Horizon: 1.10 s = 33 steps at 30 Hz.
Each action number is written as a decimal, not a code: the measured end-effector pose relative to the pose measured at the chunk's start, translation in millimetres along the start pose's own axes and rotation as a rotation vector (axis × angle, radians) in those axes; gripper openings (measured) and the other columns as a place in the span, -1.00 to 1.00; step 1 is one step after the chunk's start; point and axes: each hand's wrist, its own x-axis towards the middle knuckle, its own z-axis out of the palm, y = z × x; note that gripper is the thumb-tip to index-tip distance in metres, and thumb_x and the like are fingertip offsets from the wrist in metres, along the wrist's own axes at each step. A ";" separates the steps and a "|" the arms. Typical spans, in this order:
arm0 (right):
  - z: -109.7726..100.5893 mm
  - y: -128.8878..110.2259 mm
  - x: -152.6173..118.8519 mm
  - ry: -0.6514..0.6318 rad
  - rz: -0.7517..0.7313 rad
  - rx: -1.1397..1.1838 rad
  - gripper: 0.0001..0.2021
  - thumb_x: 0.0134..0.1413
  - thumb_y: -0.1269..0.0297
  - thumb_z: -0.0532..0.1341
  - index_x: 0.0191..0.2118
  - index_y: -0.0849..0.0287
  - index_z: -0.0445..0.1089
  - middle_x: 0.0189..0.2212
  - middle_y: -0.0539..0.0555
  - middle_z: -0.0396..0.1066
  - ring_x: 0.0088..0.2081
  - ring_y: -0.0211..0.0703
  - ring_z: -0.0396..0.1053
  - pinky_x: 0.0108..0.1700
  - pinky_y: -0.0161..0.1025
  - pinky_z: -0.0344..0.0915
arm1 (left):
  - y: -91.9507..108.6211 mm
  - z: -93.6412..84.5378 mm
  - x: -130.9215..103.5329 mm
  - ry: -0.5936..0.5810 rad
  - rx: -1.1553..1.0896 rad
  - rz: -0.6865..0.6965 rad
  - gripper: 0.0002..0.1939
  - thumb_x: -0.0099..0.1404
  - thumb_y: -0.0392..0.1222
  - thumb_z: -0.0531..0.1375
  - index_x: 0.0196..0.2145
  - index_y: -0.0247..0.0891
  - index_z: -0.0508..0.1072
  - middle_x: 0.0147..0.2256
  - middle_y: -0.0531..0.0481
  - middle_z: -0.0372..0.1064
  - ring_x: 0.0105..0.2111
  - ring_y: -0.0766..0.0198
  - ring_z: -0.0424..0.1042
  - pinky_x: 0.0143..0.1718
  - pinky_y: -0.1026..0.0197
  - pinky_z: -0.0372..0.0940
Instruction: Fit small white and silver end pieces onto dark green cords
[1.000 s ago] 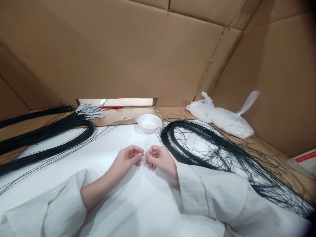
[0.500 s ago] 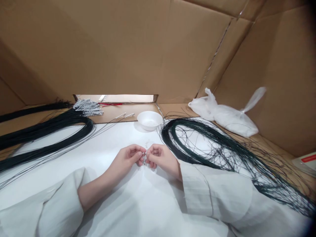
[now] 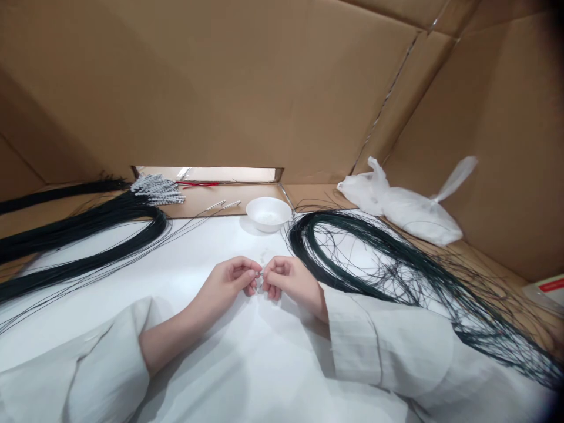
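Over the white tabletop (image 3: pixel 185 376), my left hand (image 3: pixel 231 281) and my right hand (image 3: pixel 292 282) face each other with fingertips almost meeting. Thumb and forefinger are pinched together on each hand, the other fingers curled. Something tiny and thin shows between the fingertips, too small to name. A few small pale bits (image 3: pixel 264 255) lie on the table just beyond the hands. Farther back stands a white bowl (image 3: pixel 268 223); its contents are hard to make out.
To the left lies a bundle of dark cords (image 3: pixel 88 220) with white, bead-like ends (image 3: pixel 158 190). Two similar white pieces (image 3: pixel 224 205) rest beside it. A loose coil of dark cord (image 3: pixel 374 247) spreads on the right. White plastic bags (image 3: pixel 414 214) sit behind it, against cardboard walls (image 3: pixel 211 88).
My right hand has shifted slightly right and its thumb has moved up toward the forefinger. My left hand is nearly unchanged. The view has tilted a little.
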 end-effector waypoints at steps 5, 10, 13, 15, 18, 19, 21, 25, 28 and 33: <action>-0.3 -1.1 -0.6 -0.013 0.005 0.007 -0.97 -0.30 0.49 0.10 -0.60 0.26 0.25 -0.72 -0.05 0.33 -0.71 -0.39 0.24 -0.64 -0.44 0.20 | 1.4 0.0 -1.6 -0.008 0.012 0.012 -0.85 0.18 -0.18 0.11 -0.32 -0.33 0.35 -0.54 0.06 0.29 -0.54 0.37 0.28 -0.43 0.29 0.17; 0.2 -2.6 0.3 -0.016 0.028 0.011 -0.97 -0.31 0.48 0.10 -0.61 0.25 0.24 -0.73 -0.04 0.33 -0.72 -0.37 0.24 -0.65 -0.43 0.21 | 2.7 0.2 -2.2 -0.009 0.001 0.015 -0.84 0.17 -0.19 0.12 -0.31 -0.33 0.34 -0.53 0.07 0.29 -0.54 0.38 0.28 -0.44 0.30 0.17; -0.2 -1.8 1.5 -0.021 0.029 0.016 -0.98 -0.32 0.47 0.10 -0.61 0.25 0.24 -0.73 -0.05 0.33 -0.72 -0.37 0.25 -0.65 -0.43 0.21 | 1.9 0.2 -1.8 -0.010 -0.005 0.007 -0.83 0.16 -0.18 0.13 -0.31 -0.33 0.35 -0.53 0.06 0.29 -0.55 0.37 0.29 -0.44 0.29 0.17; -0.6 -0.6 2.4 -0.029 0.024 0.015 -0.99 -0.32 0.45 0.11 -0.61 0.25 0.25 -0.73 -0.05 0.33 -0.72 -0.37 0.25 -0.65 -0.43 0.21 | 1.0 0.1 -1.4 -0.005 -0.007 0.009 -0.83 0.16 -0.17 0.13 -0.32 -0.33 0.35 -0.54 0.07 0.29 -0.55 0.37 0.29 -0.45 0.29 0.18; -1.3 1.0 3.6 -0.032 0.029 0.014 -0.99 -0.32 0.45 0.11 -0.60 0.26 0.25 -0.74 -0.05 0.33 -0.72 -0.37 0.25 -0.66 -0.43 0.21 | 0.1 -0.1 -0.7 -0.004 -0.021 0.008 -0.83 0.16 -0.17 0.13 -0.33 -0.32 0.36 -0.55 0.07 0.29 -0.55 0.37 0.29 -0.44 0.29 0.18; -1.5 1.4 3.9 -0.033 0.032 0.014 -0.99 -0.32 0.45 0.11 -0.60 0.26 0.26 -0.74 -0.05 0.33 -0.72 -0.36 0.25 -0.66 -0.43 0.21 | 0.0 -0.1 -0.5 -0.005 -0.025 0.006 -0.83 0.16 -0.16 0.13 -0.33 -0.32 0.36 -0.55 0.07 0.30 -0.55 0.36 0.29 -0.44 0.28 0.18; -1.8 1.8 4.3 -0.036 0.032 0.014 -0.99 -0.32 0.45 0.11 -0.60 0.25 0.26 -0.75 -0.05 0.33 -0.72 -0.36 0.25 -0.66 -0.42 0.21 | -0.1 -0.2 0.0 -0.008 -0.033 0.003 -0.83 0.15 -0.16 0.14 -0.33 -0.32 0.36 -0.54 0.06 0.30 -0.55 0.36 0.29 -0.45 0.28 0.18; -2.2 2.4 4.4 -0.042 0.029 0.016 -0.98 -0.32 0.46 0.11 -0.60 0.25 0.25 -0.74 -0.05 0.34 -0.72 -0.36 0.26 -0.65 -0.43 0.22 | 0.2 -0.4 0.2 -0.015 -0.042 -0.005 -0.81 0.14 -0.14 0.15 -0.33 -0.32 0.36 -0.54 0.05 0.32 -0.55 0.35 0.29 -0.45 0.28 0.18; -2.1 3.2 4.3 -0.035 0.020 0.014 -0.98 -0.32 0.46 0.10 -0.60 0.25 0.25 -0.73 -0.04 0.34 -0.72 -0.36 0.26 -0.65 -0.43 0.22 | 0.4 -0.4 -0.3 -0.029 -0.033 -0.007 -0.82 0.16 -0.15 0.14 -0.32 -0.32 0.35 -0.53 0.04 0.32 -0.54 0.35 0.29 -0.44 0.28 0.18; -1.8 3.9 3.9 -0.031 0.014 0.019 -0.98 -0.31 0.46 0.10 -0.60 0.25 0.25 -0.74 -0.05 0.34 -0.72 -0.36 0.26 -0.66 -0.43 0.21 | -0.6 -0.7 -0.6 -0.041 -0.041 -0.005 -0.83 0.18 -0.16 0.12 -0.33 -0.32 0.33 -0.53 0.05 0.31 -0.54 0.37 0.29 -0.43 0.29 0.18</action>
